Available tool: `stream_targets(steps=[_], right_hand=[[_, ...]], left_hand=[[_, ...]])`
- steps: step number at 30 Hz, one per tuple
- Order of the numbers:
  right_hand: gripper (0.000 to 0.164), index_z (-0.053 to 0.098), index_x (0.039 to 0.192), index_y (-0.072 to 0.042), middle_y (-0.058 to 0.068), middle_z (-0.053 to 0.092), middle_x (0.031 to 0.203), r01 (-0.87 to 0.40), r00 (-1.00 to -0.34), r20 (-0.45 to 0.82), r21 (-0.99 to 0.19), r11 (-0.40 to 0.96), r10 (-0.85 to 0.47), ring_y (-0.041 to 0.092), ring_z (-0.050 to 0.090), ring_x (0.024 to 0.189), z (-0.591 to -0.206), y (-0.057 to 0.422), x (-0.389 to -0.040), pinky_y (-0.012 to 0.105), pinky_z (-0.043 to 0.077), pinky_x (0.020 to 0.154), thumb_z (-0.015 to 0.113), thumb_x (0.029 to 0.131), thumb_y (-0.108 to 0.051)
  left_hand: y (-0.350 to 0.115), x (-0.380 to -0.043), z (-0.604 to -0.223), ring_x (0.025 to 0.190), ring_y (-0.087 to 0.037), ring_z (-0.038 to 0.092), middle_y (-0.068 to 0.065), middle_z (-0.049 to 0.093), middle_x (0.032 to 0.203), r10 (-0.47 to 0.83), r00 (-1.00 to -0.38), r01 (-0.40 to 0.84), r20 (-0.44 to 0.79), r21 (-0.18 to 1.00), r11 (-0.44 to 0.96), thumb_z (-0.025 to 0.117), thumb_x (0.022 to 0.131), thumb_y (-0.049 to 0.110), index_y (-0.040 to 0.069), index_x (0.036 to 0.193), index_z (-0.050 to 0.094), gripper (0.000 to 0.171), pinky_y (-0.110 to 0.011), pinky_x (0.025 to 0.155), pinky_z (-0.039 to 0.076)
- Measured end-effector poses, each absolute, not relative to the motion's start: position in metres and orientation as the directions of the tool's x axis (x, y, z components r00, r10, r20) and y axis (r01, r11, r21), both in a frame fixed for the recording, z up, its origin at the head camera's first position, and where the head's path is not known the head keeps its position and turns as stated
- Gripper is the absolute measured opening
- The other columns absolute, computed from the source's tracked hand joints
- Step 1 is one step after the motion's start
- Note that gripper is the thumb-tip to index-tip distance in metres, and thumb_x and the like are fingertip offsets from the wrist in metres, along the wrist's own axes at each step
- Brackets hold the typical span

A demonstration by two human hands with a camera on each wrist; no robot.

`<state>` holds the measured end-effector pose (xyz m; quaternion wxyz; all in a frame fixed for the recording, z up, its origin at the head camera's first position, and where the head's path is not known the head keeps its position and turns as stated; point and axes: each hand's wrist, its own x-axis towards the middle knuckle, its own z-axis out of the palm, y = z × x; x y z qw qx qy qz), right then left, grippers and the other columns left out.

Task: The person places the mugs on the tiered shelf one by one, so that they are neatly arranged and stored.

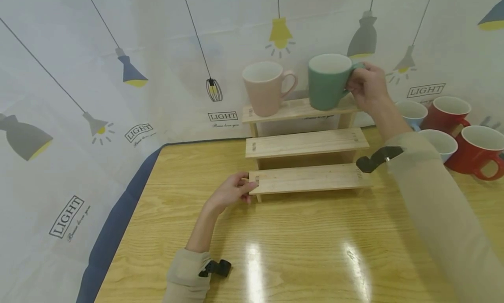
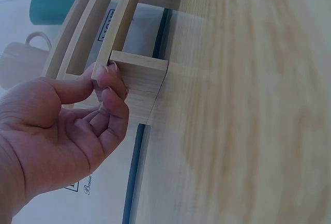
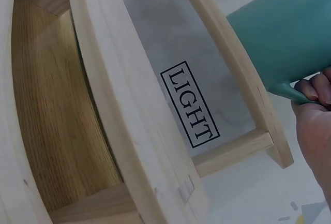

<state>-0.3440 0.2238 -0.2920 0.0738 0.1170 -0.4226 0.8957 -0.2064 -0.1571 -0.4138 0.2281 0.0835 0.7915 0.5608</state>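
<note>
Lamp-print backdrop [image 1: 169,40] behind, glossy wood table [image 1: 311,242] below, rack [image 1: 307,143] on it near the backdrop. I've got the green mug [image 1: 327,84] by its handle [image 1: 356,66], right hand [image 1: 368,84], fingers curled round it. Mug body is directly left of those fingers, over the top tier [image 1: 297,106], mouth up, near upright in the head view. Pink mug [image 1: 264,91] is farther left of the same fingers, same tier, handle pointing back at green; visible gap between the two. Left hand [image 1: 232,191] pinches the left end of the bottom tier [image 1: 311,178], thumb on top; it's lower and well apart from green, so right is the nearer hand. Relation I care about: green's base against the top tier. Tier's long axis runs off left from the right fingers, under the mug; can't tell if the base bears on wood or hangs just above. I'd confirm contact before easing that grip. Red mugs [image 1: 468,152] and pale blue mugs [image 1: 439,145] sit right of the right fingers, lower down.
</note>
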Motion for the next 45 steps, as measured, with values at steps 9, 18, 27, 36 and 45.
stream_targets(steps=[9,18,27,36,45], right_hand=[[0.042,0.038,0.057,-0.002,0.004,0.046,0.057,-0.226,-0.962,0.271,-0.833,-0.505,-0.017,0.017,0.038,0.055,-0.289,0.230,-0.345,0.025,0.039,0.055,0.038,0.093,0.019],[0.024,0.057,0.073,0.000,0.003,0.059,0.080,-0.239,-0.963,0.263,-0.929,-0.283,-0.051,0.019,0.053,0.088,-0.287,0.238,-0.336,0.027,0.044,0.087,0.049,0.092,0.012],[0.022,0.055,0.116,-0.006,0.004,0.062,0.106,-0.217,-0.955,0.255,-0.949,-0.229,-0.151,0.016,0.061,0.098,-0.287,0.252,-0.331,0.024,0.049,0.089,0.055,0.098,0.007],[0.034,0.049,0.133,-0.008,0.007,0.060,0.118,-0.221,-0.954,0.261,-0.945,-0.242,-0.150,0.016,0.057,0.111,-0.289,0.269,-0.319,0.026,0.042,0.097,0.052,0.100,0.004],[0.031,0.052,0.131,-0.012,0.004,0.060,0.119,-0.308,-0.945,0.317,-0.946,-0.103,-0.084,0.014,0.057,0.110,-0.294,0.287,-0.301,0.019,0.041,0.093,0.053,0.101,-0.002]], left_hand=[[-0.156,-0.206,-0.413,0.072,-0.018,0.062,-0.017,0.062,0.105,0.395,-0.881,-0.115,-0.262,0.927,0.357,0.058,0.105,0.018,-0.009,0.153,0.025,0.063,-0.035,0.076,0.055],[-0.156,-0.207,-0.412,0.071,-0.017,0.061,-0.017,0.062,0.101,0.401,-0.879,-0.113,-0.258,0.930,0.351,0.057,0.106,0.016,-0.010,0.152,0.025,0.062,-0.036,0.076,0.055],[-0.158,-0.207,-0.412,0.071,-0.016,0.061,-0.016,0.062,0.099,0.409,-0.876,-0.112,-0.257,0.932,0.344,0.055,0.107,0.015,-0.011,0.153,0.022,0.063,-0.041,0.079,0.054],[-0.160,-0.207,-0.413,0.070,-0.015,0.061,-0.014,0.062,0.093,0.413,-0.876,-0.104,-0.250,0.933,0.345,0.054,0.107,0.016,-0.013,0.153,0.020,0.064,-0.038,0.077,0.054],[-0.161,-0.207,-0.412,0.070,-0.015,0.061,-0.014,0.062,0.096,0.405,-0.877,-0.112,-0.257,0.931,0.347,0.054,0.107,0.017,-0.011,0.154,0.019,0.065,-0.039,0.078,0.054]])
